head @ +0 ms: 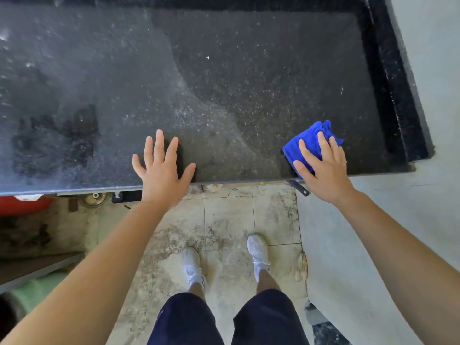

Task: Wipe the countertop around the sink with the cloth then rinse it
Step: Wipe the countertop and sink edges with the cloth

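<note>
The place is looking like a rough, unfinished kitchen or wash area in a home. A dark speckled stone countertop (249,70) is running across the view, with a raised black lip (388,70) edging its far and right sides. A pale dusty film (74,58) is covering its left part. Below, the space under the slab is standing open, with a red container (22,204) and a round metal part (92,198) sitting in it. Stained floor tiles (224,220) are lying underfoot, and a bare grey plastered wall (373,245) is closing the right side.
</note>
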{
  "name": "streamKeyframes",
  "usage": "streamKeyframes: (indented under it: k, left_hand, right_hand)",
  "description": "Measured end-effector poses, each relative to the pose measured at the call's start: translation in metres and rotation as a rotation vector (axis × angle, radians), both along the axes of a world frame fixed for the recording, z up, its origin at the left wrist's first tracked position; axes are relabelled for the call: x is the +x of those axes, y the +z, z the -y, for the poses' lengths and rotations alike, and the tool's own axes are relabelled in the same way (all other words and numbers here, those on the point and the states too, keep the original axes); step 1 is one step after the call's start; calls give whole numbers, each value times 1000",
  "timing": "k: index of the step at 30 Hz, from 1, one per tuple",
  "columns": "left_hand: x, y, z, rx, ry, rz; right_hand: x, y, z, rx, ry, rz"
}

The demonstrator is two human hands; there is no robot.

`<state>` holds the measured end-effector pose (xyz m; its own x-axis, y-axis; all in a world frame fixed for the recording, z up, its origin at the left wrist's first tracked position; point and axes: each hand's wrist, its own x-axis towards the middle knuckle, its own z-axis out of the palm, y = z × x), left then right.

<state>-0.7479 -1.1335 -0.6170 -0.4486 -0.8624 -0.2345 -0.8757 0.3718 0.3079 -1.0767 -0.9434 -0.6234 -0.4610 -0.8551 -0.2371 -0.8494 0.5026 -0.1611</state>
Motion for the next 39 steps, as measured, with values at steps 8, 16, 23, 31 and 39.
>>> streamKeyframes:
  k: [8, 16, 23, 31, 39]
  left_hand:
    - [15, -1, 15, -14, 183, 47]
    - [22, -5, 17, 76, 178, 202]
    - [25, -18, 16, 91, 124, 238]
    - [25, -17, 19, 136, 125, 195]
    - [26, -18, 22, 163, 98, 227]
  right_hand:
    - [120, -11, 76, -163, 436, 93]
    - [63, -24, 94, -244, 285, -76]
    - [21, -20, 29, -144, -39, -122]
    - [143, -18, 118, -166, 483, 54]
    - [102, -12, 260, -13, 81, 77]
